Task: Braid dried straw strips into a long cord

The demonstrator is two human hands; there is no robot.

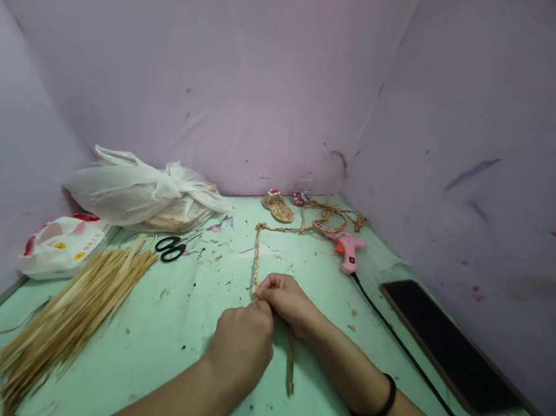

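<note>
A thin braided straw cord (257, 259) runs from my hands up the green table and bends right toward a coiled heap. My right hand (288, 302) pinches the near end of the braid between thumb and fingers. Right beside it, my left hand (244, 340) is closed in a fist, thumb on top, at the same end of the braid; the strands inside it are hidden. A loose straw strand (290, 365) hangs out below my right hand onto the table. At the back lies a small woven straw sandal (278, 207) with red and white trim.
Left are a bundle of straw strips (79, 306), black-handled scissors (170, 248), a tissue pack (65, 248) and a white plastic bag (145, 191). Right are a pink glue gun (350, 252) with a black cable (393, 339) and a dark phone-like slab (447, 348). Pale walls enclose the table (170, 329).
</note>
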